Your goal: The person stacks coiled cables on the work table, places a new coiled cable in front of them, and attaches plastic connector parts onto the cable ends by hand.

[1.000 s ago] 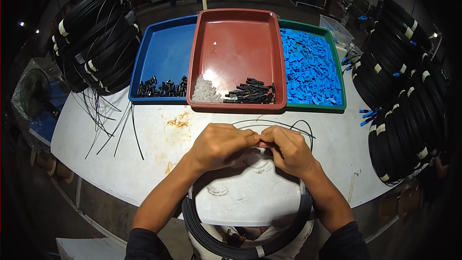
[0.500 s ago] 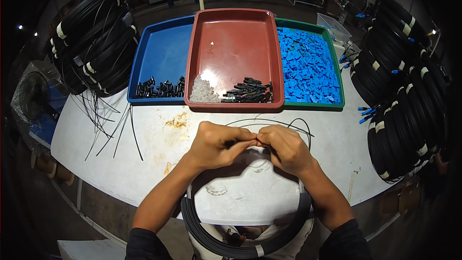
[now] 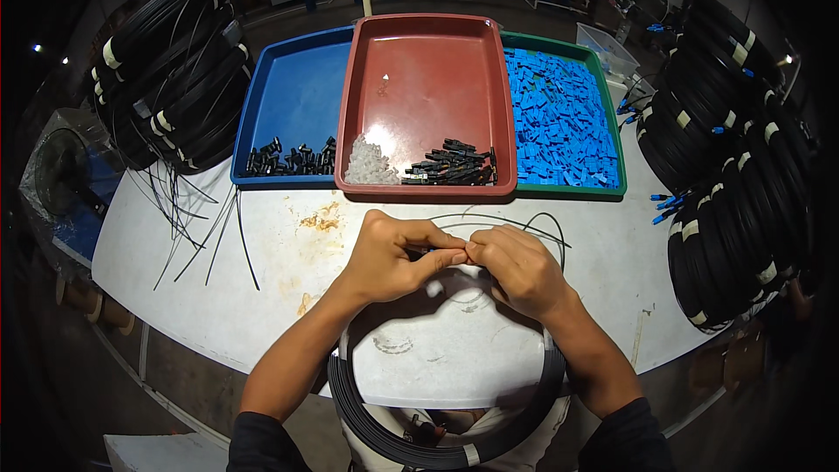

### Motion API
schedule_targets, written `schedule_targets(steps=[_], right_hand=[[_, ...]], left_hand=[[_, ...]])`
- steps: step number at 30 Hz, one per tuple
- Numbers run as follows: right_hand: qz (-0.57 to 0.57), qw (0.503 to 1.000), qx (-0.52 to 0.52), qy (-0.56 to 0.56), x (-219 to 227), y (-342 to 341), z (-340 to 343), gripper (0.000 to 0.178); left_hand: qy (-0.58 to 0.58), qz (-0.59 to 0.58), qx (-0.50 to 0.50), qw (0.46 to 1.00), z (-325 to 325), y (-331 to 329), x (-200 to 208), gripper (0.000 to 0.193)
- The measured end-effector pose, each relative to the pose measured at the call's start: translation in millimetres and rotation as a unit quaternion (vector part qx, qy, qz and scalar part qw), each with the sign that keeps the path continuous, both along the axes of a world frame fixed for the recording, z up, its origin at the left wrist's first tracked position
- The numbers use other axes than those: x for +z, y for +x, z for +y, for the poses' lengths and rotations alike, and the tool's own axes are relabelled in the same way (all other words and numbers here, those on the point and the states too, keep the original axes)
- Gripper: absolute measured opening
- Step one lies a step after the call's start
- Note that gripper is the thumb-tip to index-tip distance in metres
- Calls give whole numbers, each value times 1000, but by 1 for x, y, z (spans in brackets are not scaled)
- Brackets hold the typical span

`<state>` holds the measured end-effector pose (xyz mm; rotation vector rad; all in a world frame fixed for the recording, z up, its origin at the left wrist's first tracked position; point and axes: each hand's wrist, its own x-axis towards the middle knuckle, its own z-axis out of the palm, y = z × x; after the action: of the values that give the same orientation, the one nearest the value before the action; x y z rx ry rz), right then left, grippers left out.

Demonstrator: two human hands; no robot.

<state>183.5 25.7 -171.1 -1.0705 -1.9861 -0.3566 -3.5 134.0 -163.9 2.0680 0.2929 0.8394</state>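
Note:
Both my hands meet above the white table, fingertips touching. My left hand (image 3: pixel 393 255) is closed in a pinch, and something small and dark shows between its thumb and fingers. My right hand (image 3: pixel 517 269) pinches at the same spot; what its fingers hold is hidden. Behind the hands, a thin black cable (image 3: pixel 546 213) curves in loose loops. A small pale blur (image 3: pixel 434 288) shows below my left thumb, too smeared to name. Under my wrists, a taped coil of black cable (image 3: pixel 419 455) hangs over the table's near edge onto my lap.
Beyond my hands stand a blue tray (image 3: pixel 301 79) with black parts, a red tray (image 3: pixel 419 65) with small whitish pieces and black connectors, and a green tray (image 3: pixel 612 114) full of blue connectors. Stacked black cable coils flank the table at left (image 3: pixel 205 114) and right (image 3: pixel 743 245).
My left hand has risen slightly and its thumb and index finger have parted a little, showing the dark thing between them. The pale blur has appeared below. My right hand has barely moved.

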Motion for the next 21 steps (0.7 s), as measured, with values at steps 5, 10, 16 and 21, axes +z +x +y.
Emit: schedule_targets(steps=[5, 10, 16, 21], right_hand=[[72, 996, -12, -60, -5, -1, -3, 13], [181, 971, 24, -156, -5, -5, -5, 17], [-17, 999, -22, -23, 8, -3, -9, 20], [228, 951, 14, -210, 4, -7, -6, 20]], left_hand=[[385, -81, -24, 919, 8, 1, -5, 16], [429, -103, -10, 897, 4, -2, -3, 16], [-96, 0, -4, 995, -2, 0, 0, 14], [525, -129, 38, 840, 6, 1, -9, 34]])
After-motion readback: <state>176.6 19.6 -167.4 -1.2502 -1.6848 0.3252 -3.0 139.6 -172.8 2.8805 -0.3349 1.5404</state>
